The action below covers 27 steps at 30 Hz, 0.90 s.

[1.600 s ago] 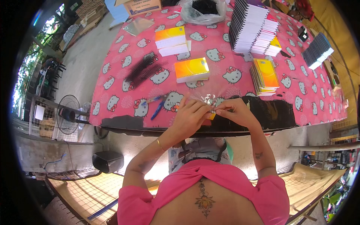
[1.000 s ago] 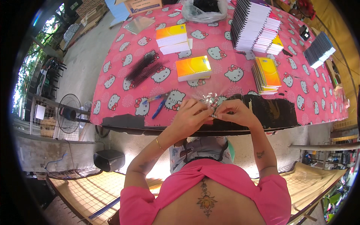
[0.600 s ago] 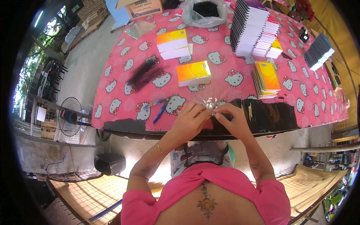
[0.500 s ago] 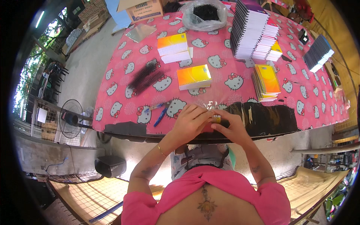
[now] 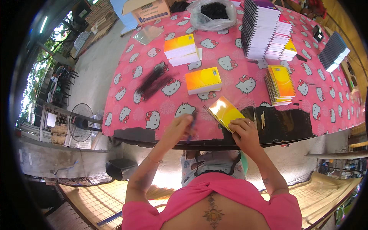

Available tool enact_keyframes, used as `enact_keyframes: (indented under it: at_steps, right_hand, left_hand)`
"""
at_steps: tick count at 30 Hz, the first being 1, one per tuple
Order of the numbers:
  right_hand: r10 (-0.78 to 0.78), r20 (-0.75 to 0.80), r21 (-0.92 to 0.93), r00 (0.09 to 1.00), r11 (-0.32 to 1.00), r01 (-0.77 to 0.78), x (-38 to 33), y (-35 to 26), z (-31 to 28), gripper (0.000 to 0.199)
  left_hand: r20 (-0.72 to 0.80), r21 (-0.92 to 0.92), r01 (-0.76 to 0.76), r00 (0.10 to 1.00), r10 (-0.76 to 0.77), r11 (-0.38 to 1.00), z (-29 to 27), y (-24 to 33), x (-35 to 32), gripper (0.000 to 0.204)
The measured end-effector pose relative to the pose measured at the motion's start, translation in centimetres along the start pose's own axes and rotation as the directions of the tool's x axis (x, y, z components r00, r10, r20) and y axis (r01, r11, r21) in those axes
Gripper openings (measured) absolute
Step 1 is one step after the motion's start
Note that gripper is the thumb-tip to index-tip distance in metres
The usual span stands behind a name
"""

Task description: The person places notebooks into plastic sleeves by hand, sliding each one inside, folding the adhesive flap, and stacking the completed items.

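Note:
My left hand (image 5: 180, 128) is closed around a pair of blue-handled pliers (image 5: 192, 124), blurred by motion, over the table's front part. My right hand (image 5: 245, 132) grips the lower right end of a yellow-orange spiral notebook (image 5: 225, 111), its fingers on the cover and its thumb by the near edge. The notebook lies slanted near the table edge, coil side toward me. Just beyond it is a short stack of yellow-orange notepads (image 5: 204, 79). Left of that stack, black spiral coils (image 5: 153, 82) lie in a heap.
More yellow pads (image 5: 180, 46) stand farther back, and spiral notebooks (image 5: 281, 84) are piled at right. Tall notebook stacks (image 5: 260, 30), a bag of black coils (image 5: 212, 17) and a cardboard box (image 5: 147, 10) are at the back. The pink tablecloth (image 5: 168, 111) is torn along the front edge.
My hands have parted. The left has picked up the blue-handled pliers from the table. The notebook now lies flat and slanted under my right hand. The whole view has shifted slightly.

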State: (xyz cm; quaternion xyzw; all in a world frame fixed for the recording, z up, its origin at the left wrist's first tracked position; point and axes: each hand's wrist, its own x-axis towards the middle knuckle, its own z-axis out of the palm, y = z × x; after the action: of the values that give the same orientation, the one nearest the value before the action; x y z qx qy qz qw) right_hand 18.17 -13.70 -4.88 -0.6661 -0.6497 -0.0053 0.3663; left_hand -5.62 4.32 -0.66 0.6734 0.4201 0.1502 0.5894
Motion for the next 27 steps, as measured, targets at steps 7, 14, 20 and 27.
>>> enact_keyframes:
  at_steps: [7, 14, 20, 27]
  right_hand:
    - [0.014, 0.012, 0.019, 1.000, 1.000, -0.014, 0.1, 0.1, -0.1, 0.035]
    - [0.010, 0.017, 0.020, 1.000, 1.000, -0.010, 0.3, 0.1, -0.3, 0.034]
    - [0.008, 0.022, 0.012, 1.000, 1.000, -0.009, 0.5, -0.1, -0.3, 0.033]
    - [0.004, 0.023, -0.001, 1.000, 1.000, -0.004, 0.3, 0.1, -0.2, 0.034]
  left_hand:
    - [0.397, -0.415, 0.455, 0.870, -0.294, 0.788, 1.5, 0.9, 2.9, 0.030]
    - [0.393, -0.390, 0.447, 0.871, -0.294, 0.805, 2.0, 0.5, 3.5, 0.028]
    - [0.336, -0.243, 0.360, 0.902, -0.269, 0.901, 1.8, 0.2, 3.5, 0.029]
    - [0.350, -0.366, 0.427, 0.886, -0.303, 0.827, 2.1, 0.6, 3.6, 0.028]
